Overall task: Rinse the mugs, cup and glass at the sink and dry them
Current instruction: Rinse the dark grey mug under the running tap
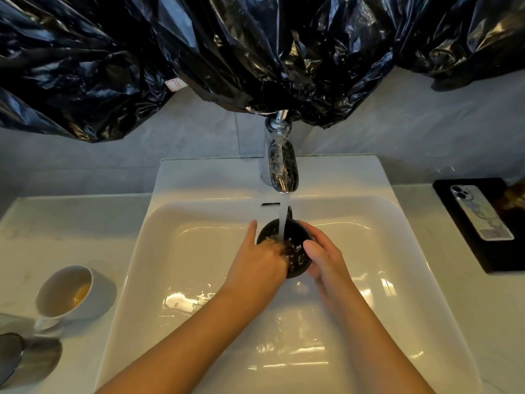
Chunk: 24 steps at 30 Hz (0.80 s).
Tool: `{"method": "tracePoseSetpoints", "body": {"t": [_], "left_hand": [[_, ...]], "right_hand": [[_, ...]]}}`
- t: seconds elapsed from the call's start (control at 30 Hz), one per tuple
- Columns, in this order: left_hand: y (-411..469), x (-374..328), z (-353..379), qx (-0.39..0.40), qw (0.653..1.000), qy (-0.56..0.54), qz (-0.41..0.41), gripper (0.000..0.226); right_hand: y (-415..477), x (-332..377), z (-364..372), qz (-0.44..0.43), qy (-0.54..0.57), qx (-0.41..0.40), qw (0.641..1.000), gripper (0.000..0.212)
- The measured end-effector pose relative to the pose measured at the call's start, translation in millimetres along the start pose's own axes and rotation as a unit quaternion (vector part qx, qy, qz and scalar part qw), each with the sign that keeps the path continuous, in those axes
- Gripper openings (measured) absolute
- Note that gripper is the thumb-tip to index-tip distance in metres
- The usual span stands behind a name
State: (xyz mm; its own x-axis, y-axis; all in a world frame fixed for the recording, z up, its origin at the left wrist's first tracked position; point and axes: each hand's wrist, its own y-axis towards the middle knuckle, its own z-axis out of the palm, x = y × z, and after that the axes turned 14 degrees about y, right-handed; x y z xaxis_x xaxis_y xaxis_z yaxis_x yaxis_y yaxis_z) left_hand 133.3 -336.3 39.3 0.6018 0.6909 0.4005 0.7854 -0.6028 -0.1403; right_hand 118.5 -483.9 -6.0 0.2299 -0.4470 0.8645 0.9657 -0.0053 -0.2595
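A black mug (pixel 295 231) sits under the running water of the chrome tap (pixel 279 163), over the white sink (pixel 199 217). My right hand (pixel 324 260) grips the mug's outside from the right. My left hand (pixel 261 260) has its fingers inside the mug's mouth, where water is splashing. A white mug (pixel 68 291) with a yellowish residue inside stands on the counter left of the sink. A grey cup (pixel 17 356) is cut off by the frame's lower left edge.
Black plastic sheeting (pixel 199 52) hangs over the wall above the tap. On the counter to the right lies a phone (pixel 480 213) on a black mat (pixel 451 194). Water pools on the sink's floor.
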Motion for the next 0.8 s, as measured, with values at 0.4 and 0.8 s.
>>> {"method": "tracePoseSetpoints", "body": {"t": [0.4,0.8], "left_hand": [[2,11,-10,-0.123,0.992,-0.003,0.033,0.033],[7,30,12,-0.019,0.998,0.024,0.058,0.022]], "right_hand": [[5,-3,-1,-0.025,0.024,-0.014,0.999,0.072],[4,-2,5,-0.015,-0.007,0.0,1.0,0.063]]}}
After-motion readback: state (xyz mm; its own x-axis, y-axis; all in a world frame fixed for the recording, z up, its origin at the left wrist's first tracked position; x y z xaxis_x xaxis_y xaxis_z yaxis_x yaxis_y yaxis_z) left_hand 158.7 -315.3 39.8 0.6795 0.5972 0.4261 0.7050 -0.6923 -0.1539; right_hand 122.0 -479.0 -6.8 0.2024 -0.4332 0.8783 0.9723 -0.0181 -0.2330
